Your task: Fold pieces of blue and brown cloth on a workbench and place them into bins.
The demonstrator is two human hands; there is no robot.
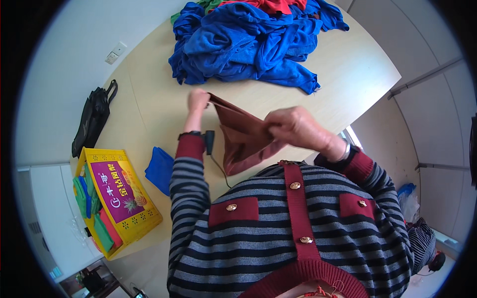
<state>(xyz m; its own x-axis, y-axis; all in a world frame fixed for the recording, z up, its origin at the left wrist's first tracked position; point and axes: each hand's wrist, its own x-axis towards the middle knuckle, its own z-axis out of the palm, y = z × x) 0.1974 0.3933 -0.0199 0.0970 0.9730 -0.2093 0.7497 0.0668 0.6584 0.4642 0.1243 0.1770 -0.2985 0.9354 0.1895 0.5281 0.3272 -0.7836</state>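
A brown cloth (243, 138) is stretched between my two hands above the pale table (348, 64). My left hand (198, 99) pinches its far corner, arm reaching forward. My right hand (293, 126) grips the near edge of the cloth close to my chest, and the rest of the cloth hangs down in front of my striped sweater. A big heap of blue cloths (248, 42), with some red and green ones on top, lies at the far side of the table.
A folded blue cloth (160, 170) lies on the table by my left elbow. A yellow box (121, 198) with folded green, blue and red cloths stands at the left edge. A black bag (92, 119) hangs off the table's left side. A small black device with a cable (210, 141) hangs at my left wrist.
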